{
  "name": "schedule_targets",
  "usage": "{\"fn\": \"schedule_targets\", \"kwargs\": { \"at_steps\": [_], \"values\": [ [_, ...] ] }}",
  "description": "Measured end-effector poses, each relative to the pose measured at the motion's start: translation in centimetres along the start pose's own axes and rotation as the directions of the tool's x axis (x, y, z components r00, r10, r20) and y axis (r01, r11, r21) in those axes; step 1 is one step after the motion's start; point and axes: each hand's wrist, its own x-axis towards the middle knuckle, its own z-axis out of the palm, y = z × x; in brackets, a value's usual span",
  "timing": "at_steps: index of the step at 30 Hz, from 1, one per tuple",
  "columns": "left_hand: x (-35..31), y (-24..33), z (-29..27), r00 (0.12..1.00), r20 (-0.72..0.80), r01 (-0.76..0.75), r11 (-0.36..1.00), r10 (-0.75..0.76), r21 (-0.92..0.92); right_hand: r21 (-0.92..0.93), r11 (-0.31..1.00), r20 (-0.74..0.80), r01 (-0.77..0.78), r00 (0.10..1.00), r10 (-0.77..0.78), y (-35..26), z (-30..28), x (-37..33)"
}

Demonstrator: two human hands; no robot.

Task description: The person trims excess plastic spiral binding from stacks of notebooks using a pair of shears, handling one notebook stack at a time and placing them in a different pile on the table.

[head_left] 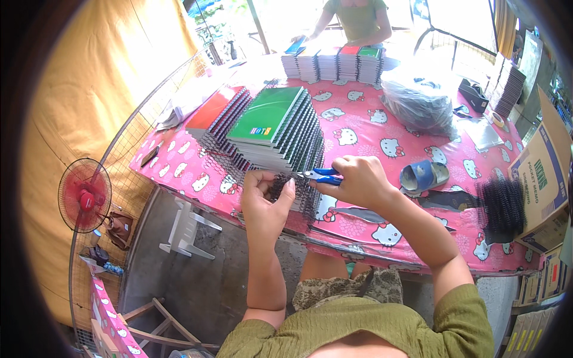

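Observation:
A tall stack of spiral notebooks with a green cover (pixel 265 116) stands near the table's front edge, its black wire coils facing right. My right hand (pixel 358 182) grips blue-handled pliers (pixel 325 176), whose jaws reach the coil ends at the stack's near corner. Against that same corner, my left hand (pixel 267 200) has its fingers curled around the black coils (pixel 279 186), thumb raised beside them. Whether the jaws are closed on a wire is too small to tell. Left of the green stack leans another notebook stack with a red cover (pixel 216 110).
Across the pink patterned table (pixel 343 113), a person (pixel 358 21) handles several notebook stacks (pixel 334 62). A plastic bag (pixel 418 104), a blue slipper (pixel 424 176), loose black coils (pixel 501 209) and a cardboard box (pixel 543 173) lie rightward. A red fan (pixel 85 196) and white stool (pixel 188 230) stand left.

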Motion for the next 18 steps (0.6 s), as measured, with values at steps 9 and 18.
{"fn": "schedule_targets", "kwargs": {
  "at_steps": [9,18],
  "values": [
    [-0.4,-1.2,1.0,0.998,0.019,-0.059,0.996,0.058,0.073,-0.120,0.987,-0.177,0.103,0.976,-0.123,1.5,0.1,-1.5],
    [-0.4,-1.4,0.8,1.000,-0.023,0.009,0.999,-0.008,0.042,0.001,1.000,0.000,-0.018,1.000,0.018,0.7,0.0,-1.4]
  ]
}}
